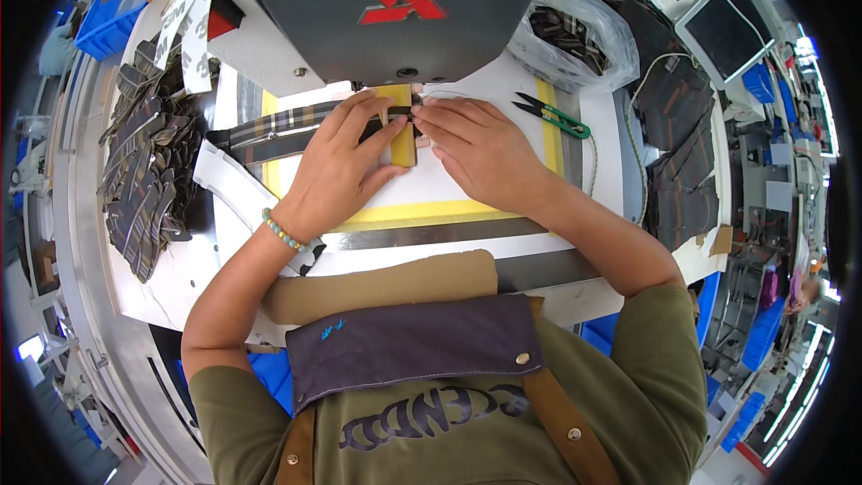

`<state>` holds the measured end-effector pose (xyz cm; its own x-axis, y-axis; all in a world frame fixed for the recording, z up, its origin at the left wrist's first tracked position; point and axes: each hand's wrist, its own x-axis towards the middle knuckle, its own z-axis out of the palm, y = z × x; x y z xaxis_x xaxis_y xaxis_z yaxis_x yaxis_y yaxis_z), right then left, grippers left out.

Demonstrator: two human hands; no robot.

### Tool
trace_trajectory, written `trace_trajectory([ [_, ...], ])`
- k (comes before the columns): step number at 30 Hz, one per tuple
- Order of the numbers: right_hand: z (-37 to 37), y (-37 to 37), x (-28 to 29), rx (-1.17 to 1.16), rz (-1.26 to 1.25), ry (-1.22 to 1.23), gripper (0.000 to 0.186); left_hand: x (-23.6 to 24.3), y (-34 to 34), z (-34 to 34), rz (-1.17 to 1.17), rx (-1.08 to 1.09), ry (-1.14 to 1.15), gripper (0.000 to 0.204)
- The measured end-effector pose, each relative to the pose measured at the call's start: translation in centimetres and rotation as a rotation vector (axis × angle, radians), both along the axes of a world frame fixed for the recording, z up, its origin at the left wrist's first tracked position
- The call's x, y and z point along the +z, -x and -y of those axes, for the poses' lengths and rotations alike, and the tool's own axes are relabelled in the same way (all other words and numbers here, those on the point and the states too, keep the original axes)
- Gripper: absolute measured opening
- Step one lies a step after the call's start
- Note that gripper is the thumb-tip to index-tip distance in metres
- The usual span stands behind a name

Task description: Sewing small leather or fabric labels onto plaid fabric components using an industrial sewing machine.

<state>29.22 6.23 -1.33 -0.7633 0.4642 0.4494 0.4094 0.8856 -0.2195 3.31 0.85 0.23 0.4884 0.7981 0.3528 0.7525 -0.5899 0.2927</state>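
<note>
Fabric band, long, dark and plaid with tan lines, lies over the white worktop, its long axis running roughly from 9 o'clock to 3 o'clock. The bare left hand is nearer, lying across the band, fingers bent toward 2 o'clock and thumb near the fingertips. The bare right hand comes in from the 3 o'clock side, its fingers close together and pointing to 10 o'clock, tips near the band's end. Whether either of the 2 hands pinches or only presses cannot be told. Between them shows a flat yellow rectangular plate; the dark grey machine housing stands at 12 o'clock.
</note>
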Motion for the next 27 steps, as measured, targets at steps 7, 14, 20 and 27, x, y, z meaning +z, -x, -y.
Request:
trace_trajectory([
  [7,-0.1,-0.1,-0.2,0.014,0.009,0.018,0.041,-0.5,0.4,-0.3,-0.047,-0.031,-0.041,0.062],
  [14,-0.9,-0.8,-0.5,-0.114,-0.116,0.136,0.050,0.0,0.8,-1.5,-0.062,-0.086,-0.052,0.063],
  [20,-3.9,-0.6,-0.7,-0.172,0.042,-0.002,0.054,-0.4,0.9,-3.3,-0.166,-0.013,-0.018,0.063],
  [27,-4.2,-0.9,-0.4,-0.151,0.101,-0.038,0.054,-0.4,0.9,-4.1,-0.125,-0.060,-0.076,0.062],
])
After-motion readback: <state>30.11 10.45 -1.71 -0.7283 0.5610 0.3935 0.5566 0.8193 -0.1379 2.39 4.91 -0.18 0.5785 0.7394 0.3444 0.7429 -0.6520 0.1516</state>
